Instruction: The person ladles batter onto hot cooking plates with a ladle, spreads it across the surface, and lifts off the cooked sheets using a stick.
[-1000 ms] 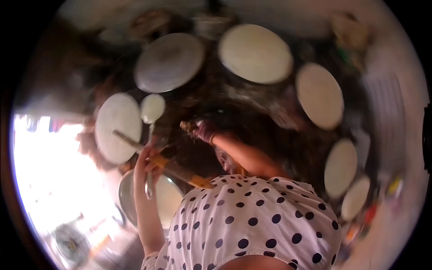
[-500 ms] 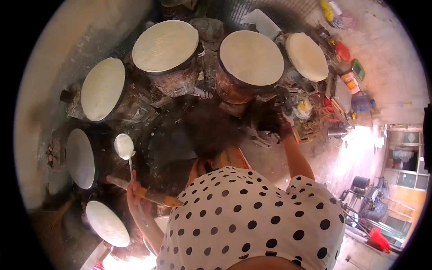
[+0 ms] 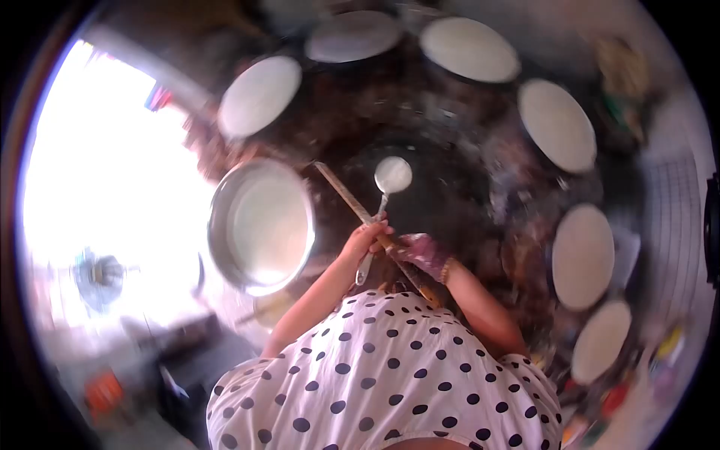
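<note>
My left hand (image 3: 366,238) is closed around a ladle (image 3: 394,175) and a long wooden stick (image 3: 341,190), which cross in its fingers. The ladle's round bowl points away from me and carries white liquid. The stick slants from the upper left down toward my polka-dot shirt. My right hand (image 3: 424,256), in a dark reddish-purple glove, is right beside the left one. Its fingertips meet the stick just below my left hand; blur hides whether they grip it. A wide metal basin (image 3: 301,255) with pale liquid stands left of my left forearm.
Several round pans with pale tops, among them one at the back left (image 3: 260,96) and one at the right (image 3: 583,256), curve around me. Dark, littered floor (image 3: 439,169) lies between them. A fan (image 3: 99,279) stands at the far left, by a bright opening.
My view has turned left, bringing the basin and bright opening into sight. My right hand has come from the far right to beside my left hand, which still holds the ladle and stick.
</note>
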A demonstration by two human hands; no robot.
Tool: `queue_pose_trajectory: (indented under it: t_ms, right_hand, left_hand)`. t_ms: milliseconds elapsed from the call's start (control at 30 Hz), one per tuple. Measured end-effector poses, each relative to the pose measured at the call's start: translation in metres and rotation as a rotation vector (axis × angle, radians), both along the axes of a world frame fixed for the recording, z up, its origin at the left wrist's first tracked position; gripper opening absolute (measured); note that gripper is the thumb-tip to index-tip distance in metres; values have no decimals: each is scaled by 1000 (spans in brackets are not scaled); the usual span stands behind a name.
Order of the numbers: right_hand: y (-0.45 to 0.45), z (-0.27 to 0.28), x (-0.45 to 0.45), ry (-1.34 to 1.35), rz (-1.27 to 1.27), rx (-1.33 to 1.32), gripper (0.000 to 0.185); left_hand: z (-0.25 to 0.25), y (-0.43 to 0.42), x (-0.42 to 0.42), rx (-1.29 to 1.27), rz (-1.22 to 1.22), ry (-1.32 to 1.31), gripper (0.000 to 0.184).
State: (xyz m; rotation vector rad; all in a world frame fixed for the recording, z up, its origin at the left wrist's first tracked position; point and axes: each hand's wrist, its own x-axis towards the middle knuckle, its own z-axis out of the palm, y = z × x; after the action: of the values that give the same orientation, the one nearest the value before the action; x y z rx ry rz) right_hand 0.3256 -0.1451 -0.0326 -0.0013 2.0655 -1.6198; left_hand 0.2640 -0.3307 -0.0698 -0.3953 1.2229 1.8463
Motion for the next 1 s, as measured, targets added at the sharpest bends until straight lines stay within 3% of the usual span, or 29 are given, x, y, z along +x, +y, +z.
queue_pose_trajectory:
  t_ms: [33, 67, 100, 133, 167, 233, 267, 300, 333, 400, 433, 533, 600, 633, 700, 733, 767, 833, 900, 1000]
  right_hand:
    - [-27, -2, -16, -3, 99, 1, 31]
    - [-56, -6, -31, -135, -22, -112, 27]
    - [-79, -10, -35, -278, -150, -208, 24]
    - [-84, -14, -37, -228, -144, -135, 22]
    - [-92, 1, -38, -358, -225, -321, 25]
    - [-105, 10, -44, -446, -281, -296, 29]
    - [-110, 4, -53, -459, -268, -184, 28]
    - [-61, -7, -47, -449, -253, -118, 27]
    - [-45, -11, -49, -451, -199, -70, 35]
    - [-45, -24, -65, -413, -94, -59, 41]
    - [-40, -41, -65, -365, -39, -63, 47]
    - [-72, -43, -98, -385, 81, 70, 54]
    - [-91, -45, -116, -391, 264, 369, 52]
    - [-92, -70, -125, -411, 277, 394, 52]
    - [-92, -143, -142, 413, 658, 820, 45]
    - [-109, -120, -146, 165, 659, 977, 41]
    - [-96, -132, -137, 122, 670, 1001, 41]
    - [-111, -155, -137, -71, 738, 992, 42]
    - [-102, -153, -119, 41, 836, 991, 44]
    - [-94, -152, -120, 180, 608, 968, 48]
  left_hand:
    - [-4, -26, 0, -74, 13, -55, 48]
    - [-10, -61, 1, 135, 70, -94, 57]
    - [-17, -96, 7, 50, 195, -314, 54]
    - [-21, -134, 8, 151, 217, -294, 47]
    - [-21, -174, 15, 246, 236, -265, 40]
    - [23, -228, 21, -353, 402, -1, 25]
    - [36, -256, 20, -388, 351, 34, 20]
    - [51, -227, 28, -460, 291, 98, 15]
    - [42, -224, 32, -476, 333, 98, 15]
    - [-22, -248, 16, -177, 455, -150, 16]
    - [-54, -252, 13, 160, 544, -297, 10]
    - [-107, -263, -3, 299, 658, -378, 10]
    - [-157, -257, 2, 127, 653, -331, 13]
    - [-176, -251, 3, 147, 664, -357, 13]
    - [-201, -239, -4, -269, 515, -237, 14]
    - [-208, -229, 1, -427, 474, -127, 14]
    - [-215, -210, 11, -399, 456, -164, 14]
    - [-220, -214, 2, -602, 371, -44, 15]
    - [-236, -210, 8, -615, 399, -55, 16]
    - [-236, -198, 8, -615, 416, -86, 20]
